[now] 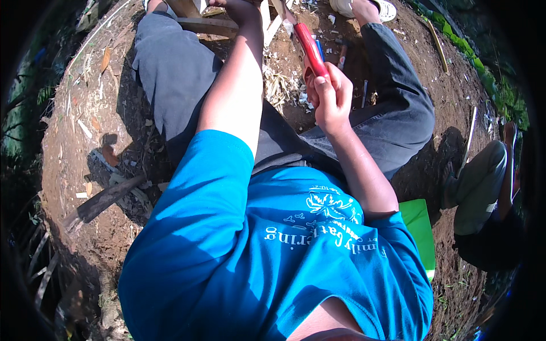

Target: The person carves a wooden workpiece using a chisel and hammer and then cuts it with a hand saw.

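My right hand (pixel 330 96) is closed around the red handle of a long-handled tool (pixel 311 48). The tool slants up and to the left, and a narrow, blade-like part runs from its far end toward the upper edge. My left arm reaches straight out, and my left hand (pixel 242 10) is at the upper edge, beside pale wooden pieces (pixel 265 23). Its fingers are mostly cut off by the picture's edge, so their grip is hidden. A curved piece of wood (pixel 207 26) lies just left of that hand.
I sit on brown soil with my legs bent outward. Pale shavings (pixel 278 88) and a blue object (pixel 320 50) lie between my legs. A dark log (pixel 105 200) lies at left, a bright green item (pixel 418 230) at right. Another person's leg (pixel 483 184) is farther right.
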`<state>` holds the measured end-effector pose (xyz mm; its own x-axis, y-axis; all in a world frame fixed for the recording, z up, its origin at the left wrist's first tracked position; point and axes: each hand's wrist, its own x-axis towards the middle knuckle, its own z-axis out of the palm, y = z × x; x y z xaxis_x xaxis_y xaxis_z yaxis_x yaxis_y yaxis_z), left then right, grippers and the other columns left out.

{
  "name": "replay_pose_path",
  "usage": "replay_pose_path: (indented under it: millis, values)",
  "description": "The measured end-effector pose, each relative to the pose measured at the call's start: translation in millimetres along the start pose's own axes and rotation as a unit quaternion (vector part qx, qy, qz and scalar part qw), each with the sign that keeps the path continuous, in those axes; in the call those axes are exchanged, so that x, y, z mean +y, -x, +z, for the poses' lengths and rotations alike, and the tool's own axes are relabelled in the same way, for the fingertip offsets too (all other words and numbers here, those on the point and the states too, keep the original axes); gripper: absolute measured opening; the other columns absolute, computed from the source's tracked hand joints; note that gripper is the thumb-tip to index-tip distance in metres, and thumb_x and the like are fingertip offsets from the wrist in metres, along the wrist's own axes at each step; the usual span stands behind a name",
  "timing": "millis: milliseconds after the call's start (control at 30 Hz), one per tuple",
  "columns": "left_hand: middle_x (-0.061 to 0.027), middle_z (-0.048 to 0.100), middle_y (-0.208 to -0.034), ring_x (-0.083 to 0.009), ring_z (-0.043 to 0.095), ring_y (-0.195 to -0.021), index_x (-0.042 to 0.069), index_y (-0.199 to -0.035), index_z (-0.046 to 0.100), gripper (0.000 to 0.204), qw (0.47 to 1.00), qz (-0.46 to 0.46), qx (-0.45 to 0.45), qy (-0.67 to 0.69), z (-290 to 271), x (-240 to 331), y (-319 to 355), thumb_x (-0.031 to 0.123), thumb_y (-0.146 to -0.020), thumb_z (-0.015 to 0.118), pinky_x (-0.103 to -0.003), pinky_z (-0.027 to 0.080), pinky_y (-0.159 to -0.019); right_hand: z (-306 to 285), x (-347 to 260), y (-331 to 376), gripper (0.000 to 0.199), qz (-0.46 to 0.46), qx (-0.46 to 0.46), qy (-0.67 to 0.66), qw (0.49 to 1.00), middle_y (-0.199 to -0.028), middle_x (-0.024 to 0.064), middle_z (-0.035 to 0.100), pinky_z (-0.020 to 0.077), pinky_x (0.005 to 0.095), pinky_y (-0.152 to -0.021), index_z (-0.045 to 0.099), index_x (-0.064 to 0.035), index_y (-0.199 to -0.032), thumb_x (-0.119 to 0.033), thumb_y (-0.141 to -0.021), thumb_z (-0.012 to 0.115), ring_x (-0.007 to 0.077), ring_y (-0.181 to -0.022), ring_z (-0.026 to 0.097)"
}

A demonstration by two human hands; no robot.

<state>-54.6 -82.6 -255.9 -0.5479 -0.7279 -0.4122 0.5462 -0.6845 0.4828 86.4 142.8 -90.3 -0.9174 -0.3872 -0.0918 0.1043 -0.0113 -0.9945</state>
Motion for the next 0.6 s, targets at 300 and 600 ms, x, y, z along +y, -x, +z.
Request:
replay_pose_path:
  millis: [300,600]
  values:
    - [-0.0167,0.024,-0.167,-0.0335,0.039,-0.146,0.02,-0.166,0.013,0.108,1.0,-0.003,0.009,0.017,-9,-9,-6,0.092,-0.088,0.031,-0.046,0.035,-0.12,-32,-40,96,0.04,0.069,-0.01,0.034,0.997,-0.069,-0.0019,0.051,0.0352,0.0226,-0.056,0.058,0.0011,-0.094,-0.038,-0.101,0.054,0.0046,-0.059,0.044]
    - [-0.0167,0.024,-0.167,-0.0334,0.039,-0.147,0.019,-0.166,0.013,0.108,1.0,-0.007,0.012,0.01,1,-6,-4,0.091,-0.088,0.031,-0.046,0.035,-0.12,13,-16,-39,0.02,0.03,0.018,-0.01,0.999,-0.07,-0.0032,0.052,0.0361,0.0248,-0.054,0.057,-0.0015,-0.087,-0.015,-0.101,0.051,0.0043,-0.06,0.044]
